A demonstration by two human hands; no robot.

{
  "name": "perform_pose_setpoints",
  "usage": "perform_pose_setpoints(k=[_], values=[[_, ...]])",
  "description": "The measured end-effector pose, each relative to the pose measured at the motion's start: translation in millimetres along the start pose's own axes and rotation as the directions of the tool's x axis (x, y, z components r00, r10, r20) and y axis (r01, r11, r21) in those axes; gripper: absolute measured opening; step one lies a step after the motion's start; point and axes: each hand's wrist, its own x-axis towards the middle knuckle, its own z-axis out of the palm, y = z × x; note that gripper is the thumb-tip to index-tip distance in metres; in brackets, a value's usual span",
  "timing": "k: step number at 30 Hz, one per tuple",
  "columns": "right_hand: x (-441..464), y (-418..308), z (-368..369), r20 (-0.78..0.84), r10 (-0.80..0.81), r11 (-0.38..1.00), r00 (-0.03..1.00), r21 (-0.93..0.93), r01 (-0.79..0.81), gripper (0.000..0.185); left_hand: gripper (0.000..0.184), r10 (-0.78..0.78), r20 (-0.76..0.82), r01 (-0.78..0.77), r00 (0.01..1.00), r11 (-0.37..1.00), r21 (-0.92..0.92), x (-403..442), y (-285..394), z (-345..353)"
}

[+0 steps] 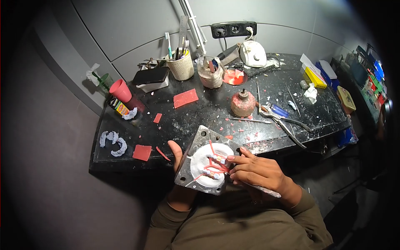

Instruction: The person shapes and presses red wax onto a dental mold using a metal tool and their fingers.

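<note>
A square metal flask half (pixel 188 175) with holes at its corners is tilted above my lap. Round white plaster (pixel 199 160) fills its middle, carrying rows of small pale teeth and thin red wax strips. My left hand (pixel 178 156) supports the flask from the left and below, thumb up along its edge; most of its fingers are hidden. At the flask's right side, my right hand (pixel 264 173) is closed round a metal tool (pixel 271 192), its handle end sticking out below the palm. The fingertips rest by the teeth, and the tool's working tip is hidden.
On the black bench (pixel 166 141) lie pink wax sheets (pixel 186 98), pliers (pixel 287 125), a spirit burner (pixel 243 103) and white arch-shaped pieces (pixel 118 146). Farther back stand a cup of tools (pixel 181 67), a red cup (pixel 120 90) and a white device (pixel 253 54).
</note>
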Motion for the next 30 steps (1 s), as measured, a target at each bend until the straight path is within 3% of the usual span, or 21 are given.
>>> perform_pose_setpoints(k=[2,4,7,14,16,17,20,22,23,25,30], values=[[-1,1,-1,0.012,0.01,1.0,1.0,0.012,-0.01,0.018,0.126,-0.017,-0.005,0.017,1.0,1.0,0.021,1,0,-2],[-3,2,-3,0.05,0.009,1.0,0.999,0.008,-0.009,0.018,0.145,-0.014,-0.011,0.015,1.0,0.992,0.124,3,0,-2],[-4,3,-5,0.075,0.015,0.999,0.997,0.034,-0.018,0.019,0.143,-0.029,0.067,0.03,0.997,0.999,-0.021,4,1,-8],[-5,6,-2,0.062,0.003,1.0,0.998,0.005,-0.003,0.02,0.141,-0.015,0.054,0.016,0.998,1.0,-0.023,5,2,-6],[-2,5,-1,0.0,-0.045,0.999,0.999,-0.005,0.045,0.023,0.14,0.043,-0.069,-0.021,0.997,0.953,0.303,5,2,4],[-2,5,-1,0.0,-0.045,0.999,0.999,-0.005,0.045,0.023,0.14,0.043,-0.068,-0.021,0.997,0.953,0.303,6,2,4],[-2,4,-4,-0.189,0.023,0.983,0.982,0.183,0.012,0.023,0.137,-0.038,0.019,0.034,0.999,0.987,0.158,6,2,5],[-6,0,-2,-0.346,0.159,0.96,0.925,0.274,-0.063,0.017,0.139,-0.06,-0.004,0.057,0.998,0.963,-0.263,4,0,18],[-7,1,-3,-0.391,0.208,0.924,0.896,0.38,-0.048,0.02,0.139,-0.058,-0.004,0.055,0.998,0.963,-0.264,3,1,25],[-11,7,-5,-0.455,0.196,0.92,0.869,0.391,-0.002,0.023,0.142,-0.166,0.016,0.164,0.986,0.944,-0.286,2,2,36],[-16,6,-6,-0.517,0.225,0.861,0.826,0.502,0.08,0.024,0.146,-0.178,0.127,0.201,0.976,0.96,-0.196,7,3,25]])
